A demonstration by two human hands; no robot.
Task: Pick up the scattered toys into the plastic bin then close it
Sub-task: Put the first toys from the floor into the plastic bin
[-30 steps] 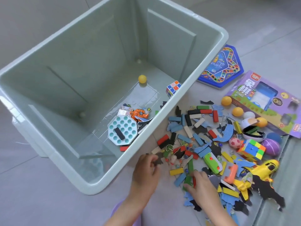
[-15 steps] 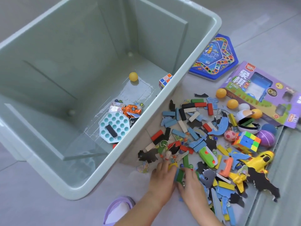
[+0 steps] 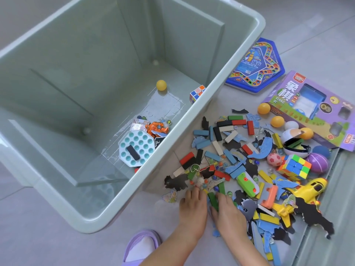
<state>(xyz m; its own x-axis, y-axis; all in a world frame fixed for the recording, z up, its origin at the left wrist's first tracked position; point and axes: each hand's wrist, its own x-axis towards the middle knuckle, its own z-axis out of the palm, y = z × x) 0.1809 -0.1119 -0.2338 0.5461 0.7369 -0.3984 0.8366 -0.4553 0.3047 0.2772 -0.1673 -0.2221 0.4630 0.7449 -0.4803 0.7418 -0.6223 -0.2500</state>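
Grey floor tiles hold scattered toys (image 3: 249, 160) beside an open plastic bin (image 3: 192, 121). Left hand (image 3: 193, 208) and right hand (image 3: 228, 214), palms down, cup a green block (image 3: 213, 201) between them. Pieces look small, light, rigid and slippery; scooping handfuls seems best.

Your left hand (image 3: 193, 207) and right hand (image 3: 228, 215) are resting side by side on the floor, cupping green blocks (image 3: 213, 200) beside the open plastic bin (image 3: 134, 189).
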